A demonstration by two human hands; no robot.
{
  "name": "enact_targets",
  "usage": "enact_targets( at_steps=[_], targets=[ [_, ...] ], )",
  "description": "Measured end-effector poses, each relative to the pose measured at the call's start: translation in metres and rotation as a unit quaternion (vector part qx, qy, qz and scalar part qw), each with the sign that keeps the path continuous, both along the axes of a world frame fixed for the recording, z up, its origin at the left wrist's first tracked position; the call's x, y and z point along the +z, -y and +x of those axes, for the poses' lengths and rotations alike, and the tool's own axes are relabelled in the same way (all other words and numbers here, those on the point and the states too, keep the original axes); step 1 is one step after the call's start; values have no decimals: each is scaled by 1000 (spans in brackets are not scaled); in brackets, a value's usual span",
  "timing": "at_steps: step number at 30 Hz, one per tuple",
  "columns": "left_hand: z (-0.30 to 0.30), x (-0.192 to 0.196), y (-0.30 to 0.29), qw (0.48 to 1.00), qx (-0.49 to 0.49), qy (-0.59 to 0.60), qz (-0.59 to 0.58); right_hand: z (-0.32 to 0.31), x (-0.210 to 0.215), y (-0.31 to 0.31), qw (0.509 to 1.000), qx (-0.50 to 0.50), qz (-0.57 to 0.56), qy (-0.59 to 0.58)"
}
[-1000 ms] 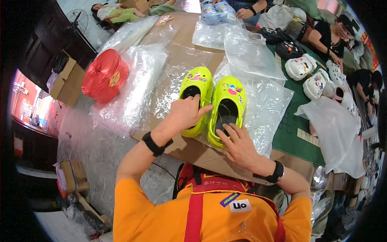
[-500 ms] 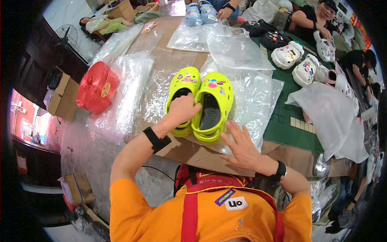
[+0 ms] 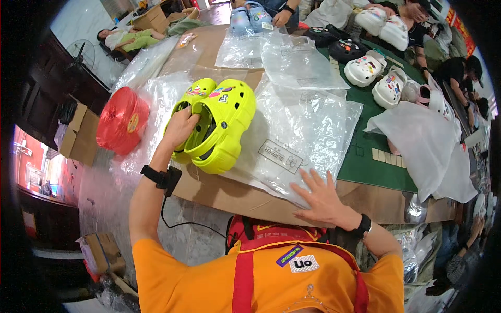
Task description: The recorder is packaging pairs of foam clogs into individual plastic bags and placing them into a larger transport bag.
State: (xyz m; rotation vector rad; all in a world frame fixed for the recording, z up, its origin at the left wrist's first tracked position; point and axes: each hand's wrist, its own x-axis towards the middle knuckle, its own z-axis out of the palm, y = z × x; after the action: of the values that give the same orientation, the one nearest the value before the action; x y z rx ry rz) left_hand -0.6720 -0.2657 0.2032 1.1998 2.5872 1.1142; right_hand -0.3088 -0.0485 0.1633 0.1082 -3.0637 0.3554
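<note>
Left hand (image 3: 181, 125) pinching yellow-green clogs (image 3: 227, 141), right hand (image 3: 324, 201) spreading over clear bag (image 3: 308, 135).
Left arm reaching forward, fingers clasping both clogs together at the openings; clogs tilting over counter (image 3: 250, 201), left of bag, toes pointing away and slightly right, long axes following. Right hand facing palm down, fingers splaying by bag's near edge. Bag showing dark boxed print.

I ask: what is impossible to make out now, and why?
Head view: most fingertips of the left hand, hidden by its back and the yellow-green clogs.
Head view: these clogs' soles, facing away.
Head view: co-worker by blue clogs, mostly cut off by upper edge.
</note>
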Motion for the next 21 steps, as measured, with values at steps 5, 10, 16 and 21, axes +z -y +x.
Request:
enact_targets(
  at_steps=[5,10,16,21],
  targets=[
    [5,-24,16,978,94,-65,-172,0,-27,5,999,18,-43,-9],
    [17,-16,12,965,82,-110,-222,-3,-29,-6,994,22,-108,-8],
    [12,-24,13,967,95,-120,-202,-42,6,-34,976,52,-188,99],
    [24,-21,14,966,120,-125,-190,-141,30,-70,939,-77,-331,42]
  ],
)
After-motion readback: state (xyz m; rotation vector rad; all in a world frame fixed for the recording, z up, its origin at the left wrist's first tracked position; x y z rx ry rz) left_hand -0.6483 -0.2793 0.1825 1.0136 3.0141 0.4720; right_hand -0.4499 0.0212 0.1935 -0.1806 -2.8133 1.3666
